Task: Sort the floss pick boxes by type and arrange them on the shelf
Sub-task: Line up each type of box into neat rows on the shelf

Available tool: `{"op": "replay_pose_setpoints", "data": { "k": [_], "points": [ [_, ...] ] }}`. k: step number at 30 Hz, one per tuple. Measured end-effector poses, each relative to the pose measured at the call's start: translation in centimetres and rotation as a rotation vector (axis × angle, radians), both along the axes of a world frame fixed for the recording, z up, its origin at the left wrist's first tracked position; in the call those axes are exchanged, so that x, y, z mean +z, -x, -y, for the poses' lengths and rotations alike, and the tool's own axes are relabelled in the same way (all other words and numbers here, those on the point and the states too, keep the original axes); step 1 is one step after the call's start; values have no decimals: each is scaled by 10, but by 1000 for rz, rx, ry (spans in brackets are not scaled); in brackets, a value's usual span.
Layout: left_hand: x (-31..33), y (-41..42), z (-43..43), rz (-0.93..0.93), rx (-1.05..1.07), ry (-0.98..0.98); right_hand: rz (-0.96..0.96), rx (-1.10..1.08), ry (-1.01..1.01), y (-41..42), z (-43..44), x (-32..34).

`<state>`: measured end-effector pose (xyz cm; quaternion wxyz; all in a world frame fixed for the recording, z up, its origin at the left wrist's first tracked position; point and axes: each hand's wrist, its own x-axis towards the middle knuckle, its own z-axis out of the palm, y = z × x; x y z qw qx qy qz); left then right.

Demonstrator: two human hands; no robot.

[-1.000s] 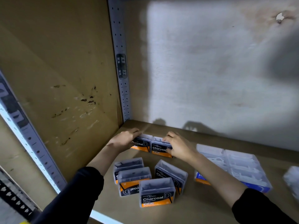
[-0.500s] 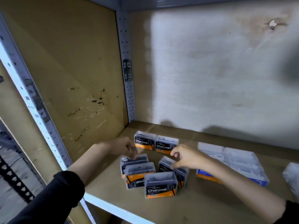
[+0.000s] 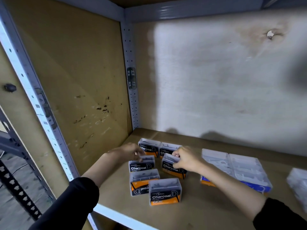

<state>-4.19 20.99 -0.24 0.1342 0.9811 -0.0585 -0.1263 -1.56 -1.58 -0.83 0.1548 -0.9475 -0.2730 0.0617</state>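
Brown board shelf [image 3: 207,208], pale back wall [image 3: 216,80]. 6 clear-topped black-orange Charcoal boxes [image 3: 164,191] at shelf's left: 2 side by side at back, 4 nearer front. Long axes approx l-r, labels face front; 1 label upside down. Left hand [image 3: 127,152] pinches one box's top; right hand [image 3: 186,159] grips another, skewed. 2 flat clear boxes [image 3: 245,170] lie to the right.

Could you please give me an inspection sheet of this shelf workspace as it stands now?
Surface: brown shelf board, holding everything.
Job's things: six black-and-orange Charcoal floss boxes: back pair, one upside-down box, front box; clear-lidded white-pick boxes at right.
Clutter: blurred clear packet, far right.
Grippers: left hand grips left-middle box; right hand grips right-middle box.
Cables: nothing seen.
Surroundings: grey perforated upright, stained white back wall.
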Motion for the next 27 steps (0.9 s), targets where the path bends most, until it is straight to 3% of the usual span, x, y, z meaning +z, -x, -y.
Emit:
{"op": "replay_pose_setpoints", "data": {
  "k": [5, 9, 14, 27],
  "points": [
    [-6, 10, -3, 136, -80, -140, 21, 28, 38, 3, 3, -2],
    [-24, 16, -5, 218, -136, -263, 136, 119, 200, 8, 5, -8],
    [-31, 6, -2, 301, -108, -252, 249, 123, 227, 6, 2, -10],
    [-37, -8, 0, 366, -87, -75, 296, 120, 185, -6, -10, -17]
  ]
}}
